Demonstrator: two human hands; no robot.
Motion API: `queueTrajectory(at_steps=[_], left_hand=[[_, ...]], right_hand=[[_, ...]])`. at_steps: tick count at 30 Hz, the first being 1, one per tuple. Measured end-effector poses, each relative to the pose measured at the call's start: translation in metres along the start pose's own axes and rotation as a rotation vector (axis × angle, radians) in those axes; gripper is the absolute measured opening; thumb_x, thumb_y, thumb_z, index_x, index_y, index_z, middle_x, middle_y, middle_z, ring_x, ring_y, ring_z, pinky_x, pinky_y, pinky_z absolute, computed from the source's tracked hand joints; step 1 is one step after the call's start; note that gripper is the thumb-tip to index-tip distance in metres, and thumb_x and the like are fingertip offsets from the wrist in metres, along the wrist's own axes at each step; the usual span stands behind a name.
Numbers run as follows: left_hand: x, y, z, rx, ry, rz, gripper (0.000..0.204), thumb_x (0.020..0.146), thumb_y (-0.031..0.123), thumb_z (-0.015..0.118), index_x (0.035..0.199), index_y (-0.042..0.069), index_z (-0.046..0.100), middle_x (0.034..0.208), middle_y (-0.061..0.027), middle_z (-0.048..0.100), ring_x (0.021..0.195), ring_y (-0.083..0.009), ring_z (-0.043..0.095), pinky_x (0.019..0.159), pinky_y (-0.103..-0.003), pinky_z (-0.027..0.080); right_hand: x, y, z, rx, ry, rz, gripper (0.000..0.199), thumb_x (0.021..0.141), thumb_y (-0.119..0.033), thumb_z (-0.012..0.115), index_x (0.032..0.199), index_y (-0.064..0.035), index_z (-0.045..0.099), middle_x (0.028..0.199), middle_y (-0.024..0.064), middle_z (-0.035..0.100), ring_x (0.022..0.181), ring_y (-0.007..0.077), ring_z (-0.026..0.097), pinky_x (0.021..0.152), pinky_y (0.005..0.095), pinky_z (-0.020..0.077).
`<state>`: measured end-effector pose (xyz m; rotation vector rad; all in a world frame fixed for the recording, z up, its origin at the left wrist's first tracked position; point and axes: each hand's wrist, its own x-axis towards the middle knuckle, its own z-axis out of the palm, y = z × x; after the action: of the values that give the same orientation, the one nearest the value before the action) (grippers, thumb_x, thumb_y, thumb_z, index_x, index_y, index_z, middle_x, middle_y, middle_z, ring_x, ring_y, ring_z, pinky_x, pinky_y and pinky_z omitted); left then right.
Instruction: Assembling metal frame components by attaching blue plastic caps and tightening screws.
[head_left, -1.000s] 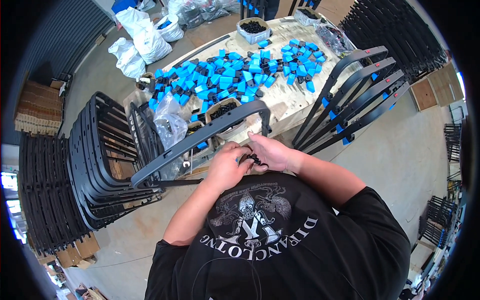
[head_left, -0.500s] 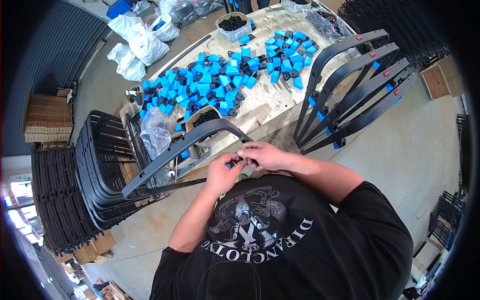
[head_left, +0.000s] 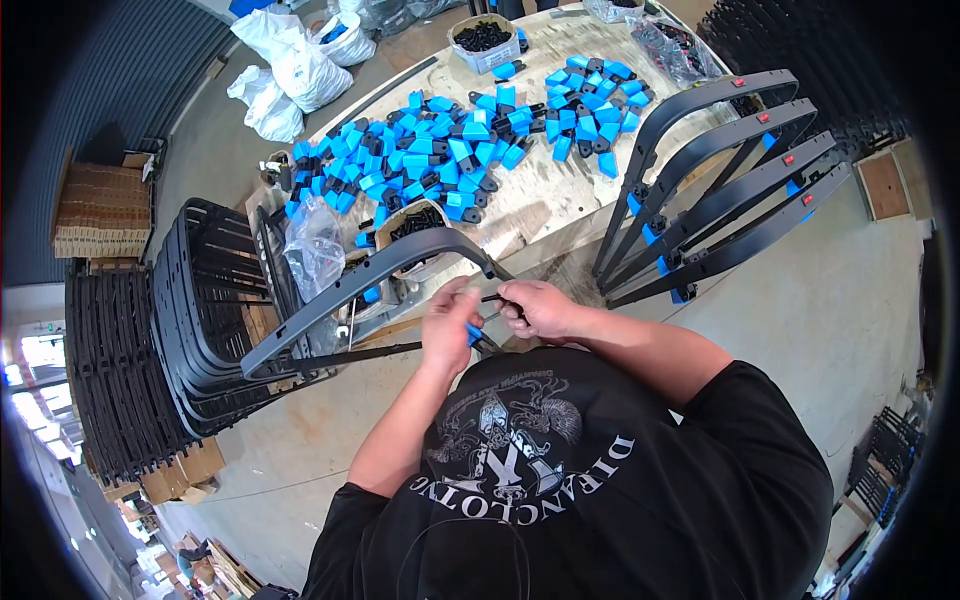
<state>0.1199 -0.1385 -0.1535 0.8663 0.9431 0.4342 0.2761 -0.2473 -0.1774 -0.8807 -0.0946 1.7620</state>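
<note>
My left hand (head_left: 452, 325) is curled round a blue-and-black plastic piece (head_left: 473, 335), whose blue end shows beside the palm; its fingertips are blurred. Close by on the right, my right hand (head_left: 537, 310) pinches a small dark rod-like piece (head_left: 491, 298) that points toward the left fingers. Just beyond both hands, a bent black metal frame (head_left: 350, 285) leans across the near table edge, its curved top close to my fingers. Behind that frame stands an open box of small black parts (head_left: 415, 221).
Many blue-and-black pieces (head_left: 400, 150) are heaped on the wooden table (head_left: 540, 215). Several bent frames (head_left: 715, 200) stand at the right, and more black frames (head_left: 190, 330) are stacked at the left. White sacks (head_left: 300, 70) lie beyond the table; a clear plastic bag (head_left: 313, 250) hangs near its left end.
My hands, pressed together before, have drawn slightly apart. The dark rod-like piece and more of the blue piece now show. The whole view has shifted a little.
</note>
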Motion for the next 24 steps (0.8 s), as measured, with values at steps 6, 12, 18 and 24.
queueTrajectory(at_steps=[6, 12, 18, 24], left_hand=[[0.018, -0.002, -0.011, -0.443, -0.020, 0.044, 0.019, 0.091, 0.004, 0.063, 0.109, 0.003, 0.060, 0.094, -0.0057, 0.062, 0.085, -0.0192, 0.060, 0.084, -0.038, 0.050], [-0.001, -0.005, -0.005, 0.228, -0.143, -0.063, 0.037, 0.100, 0.010, 0.045, 0.133, -0.003, 0.054, 0.118, -0.0122, 0.065, 0.109, -0.0229, 0.061, 0.101, -0.039, 0.049], [-0.001, -0.009, -0.018, 0.450, -0.530, -0.231, 0.031, 0.102, 0.012, 0.055, 0.129, -0.003, 0.058, 0.112, -0.0105, 0.069, 0.096, -0.0182, 0.067, 0.091, -0.033, 0.054], [0.031, -0.038, -0.017, 0.486, -0.180, -0.056, 0.036, 0.085, 0.013, 0.081, 0.109, -0.003, 0.059, 0.092, -0.0110, 0.067, 0.084, -0.0169, 0.066, 0.072, -0.032, 0.057]], right_hand=[[0.013, 0.013, 0.013, 0.156, 0.231, 0.129, 0.020, 0.099, -0.024, 0.046, 0.086, -0.0075, 0.048, 0.069, 0.0005, 0.040, 0.054, 0.0128, 0.036, 0.044, 0.0279, 0.0259], [0.011, 0.008, 0.011, 0.344, 0.383, -0.034, 0.020, 0.099, -0.023, 0.045, 0.086, -0.0082, 0.047, 0.070, 0.0025, 0.043, 0.055, 0.0141, 0.040, 0.043, 0.0280, 0.0276], [0.015, 0.011, -0.007, 0.078, 0.368, -0.060, 0.021, 0.101, -0.026, 0.045, 0.091, -0.0090, 0.053, 0.073, 0.0015, 0.047, 0.057, 0.0126, 0.042, 0.043, 0.0279, 0.0290], [0.024, -0.001, -0.029, 0.027, 0.401, -0.084, 0.023, 0.103, -0.026, 0.043, 0.090, -0.0096, 0.052, 0.073, -0.0003, 0.047, 0.058, 0.0113, 0.041, 0.044, 0.0266, 0.0285]])
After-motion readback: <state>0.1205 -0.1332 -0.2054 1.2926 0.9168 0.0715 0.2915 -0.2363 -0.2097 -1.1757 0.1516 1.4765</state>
